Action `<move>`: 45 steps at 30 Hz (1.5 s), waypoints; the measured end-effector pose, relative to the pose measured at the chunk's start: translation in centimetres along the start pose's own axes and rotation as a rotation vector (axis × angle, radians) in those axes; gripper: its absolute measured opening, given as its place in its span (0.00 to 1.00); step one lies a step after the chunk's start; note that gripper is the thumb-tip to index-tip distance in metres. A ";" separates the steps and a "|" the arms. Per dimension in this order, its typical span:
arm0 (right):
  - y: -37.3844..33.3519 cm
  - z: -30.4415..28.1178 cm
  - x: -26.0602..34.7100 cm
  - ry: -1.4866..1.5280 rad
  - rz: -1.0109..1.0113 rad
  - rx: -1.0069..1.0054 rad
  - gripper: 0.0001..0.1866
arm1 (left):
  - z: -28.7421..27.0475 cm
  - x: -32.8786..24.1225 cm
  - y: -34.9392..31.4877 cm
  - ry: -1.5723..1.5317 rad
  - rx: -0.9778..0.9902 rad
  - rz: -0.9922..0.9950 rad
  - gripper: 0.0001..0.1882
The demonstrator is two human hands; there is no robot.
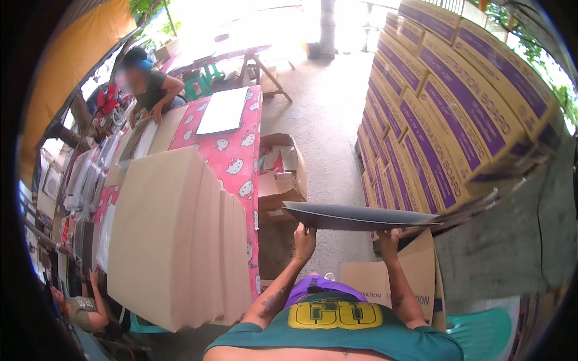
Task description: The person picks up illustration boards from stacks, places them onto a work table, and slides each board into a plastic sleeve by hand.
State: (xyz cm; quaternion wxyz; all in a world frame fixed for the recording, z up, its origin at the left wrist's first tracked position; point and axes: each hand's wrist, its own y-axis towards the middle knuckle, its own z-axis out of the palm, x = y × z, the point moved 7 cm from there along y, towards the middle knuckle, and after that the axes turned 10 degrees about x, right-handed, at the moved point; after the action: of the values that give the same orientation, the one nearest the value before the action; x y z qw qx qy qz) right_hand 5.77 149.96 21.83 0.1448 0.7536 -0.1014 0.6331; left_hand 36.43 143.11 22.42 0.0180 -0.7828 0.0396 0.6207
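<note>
In front of my body I hold a wide, dark grey board (355,218), seen nearly edge-on with its surface slightly bowed. My left hand (304,242) is closed on its near edge toward the left end. Farther right, my right hand (388,242) grips the same edge, its fingers partly hidden beneath the board. Whether it is one sheet or a few together, I cannot tell.
Left stands a table with a pink patterned cover (232,159), bearing a tall stack of brown boards (153,228) and a white sheet (223,111). A person (153,90) leans over its far side. Purple-striped cartons (445,114) rise at right; an open carton (283,195) sits beside the table.
</note>
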 end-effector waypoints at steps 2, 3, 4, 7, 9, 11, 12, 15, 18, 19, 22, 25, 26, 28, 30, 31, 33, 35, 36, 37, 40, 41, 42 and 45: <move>5.5 1.2 2.0 -0.061 -0.162 0.070 0.02 | 0.2 -0.3 3.8 0.084 -0.050 0.096 0.11; 7.7 2.0 3.0 -0.090 -0.243 0.103 0.01 | 0.3 -0.5 5.7 0.128 -0.073 0.143 0.11; 10.0 2.9 2.6 0.004 -0.220 0.115 0.01 | 0.4 0.1 7.7 0.057 -0.128 0.166 0.11; 15.6 5.2 0.3 0.179 -0.163 0.093 0.02 | 1.6 2.2 12.6 -0.040 -0.178 0.109 0.13; 20.0 7.5 -1.4 0.203 -0.085 0.014 0.06 | 1.7 3.2 16.4 -0.099 -0.260 0.048 0.14; 25.0 9.2 -2.6 0.096 0.016 0.034 0.14 | 1.6 5.1 20.9 -0.130 -0.273 -0.026 0.15; 27.3 10.2 -2.9 0.086 0.024 0.053 0.14 | 1.3 6.4 23.3 -0.087 -0.240 -0.061 0.15; 34.6 12.7 -1.9 0.085 0.015 0.115 0.14 | 0.8 8.2 31.6 -0.031 -0.089 -0.220 0.17; 44.1 12.6 -0.4 0.142 -0.053 0.156 0.13 | 0.5 0.1 41.0 0.066 -0.112 0.149 0.19; 46.4 13.7 0.2 0.174 -0.055 0.200 0.12 | 0.0 2.3 43.9 0.083 -0.093 0.105 0.20; 52.6 15.1 -0.4 0.237 -0.026 0.163 0.12 | 0.6 -0.1 52.0 0.057 -0.099 0.042 0.21; 58.3 15.8 -3.4 0.210 0.059 0.189 0.12 | 1.2 0.0 58.0 0.068 -0.084 0.009 0.16; 60.3 16.2 -4.7 0.184 0.090 0.198 0.12 | 1.6 0.9 59.9 0.071 -0.061 -0.044 0.14; 65.3 17.7 -5.9 0.157 0.118 0.226 0.13 | 2.3 3.4 62.4 0.045 -0.100 -0.056 0.13; 69.8 19.6 -4.9 0.153 0.119 0.252 0.15 | 2.9 5.7 64.7 0.042 -0.165 -0.113 0.12; 72.6 20.0 -5.8 0.111 0.166 0.311 0.16 | 3.6 6.5 65.8 0.045 -0.196 -0.165 0.12; 79.0 21.3 -8.6 0.095 0.241 0.404 0.19 | 5.5 8.3 69.1 -0.057 -0.205 -0.319 0.11; 84.7 23.5 -9.2 0.063 0.374 0.542 0.18 | 6.6 11.0 72.8 -0.223 -0.182 -0.538 0.11; 87.8 24.6 -9.1 -0.076 0.411 0.592 0.18 | 7.1 11.3 74.8 -0.342 -0.214 -0.535 0.10; 91.1 24.9 -8.8 -0.136 0.402 0.597 0.19 | 8.1 10.2 77.6 -0.459 -0.229 -0.531 0.10; 98.8 27.4 -5.8 -0.057 0.334 0.586 0.20 | 8.0 9.8 84.9 -0.485 -0.285 -0.456 0.08; 101.9 27.9 -6.1 -0.068 0.295 0.566 0.21 | 8.0 9.8 87.8 -0.517 -0.297 -0.427 0.08; 104.2 28.0 -6.3 -0.019 0.263 0.555 0.21 | 8.1 9.7 90.8 -0.549 -0.308 -0.398 0.08; 110.1 29.4 -7.6 0.081 0.187 0.502 0.21 | 7.5 6.1 97.6 -0.434 -0.361 -0.341 0.07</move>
State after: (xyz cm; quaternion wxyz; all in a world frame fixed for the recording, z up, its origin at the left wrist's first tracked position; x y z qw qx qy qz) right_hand -5.38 36.29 19.65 -0.1017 0.7274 -0.0046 0.6786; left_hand 22.28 46.20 16.78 -0.0093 -0.6181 -0.2076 0.7581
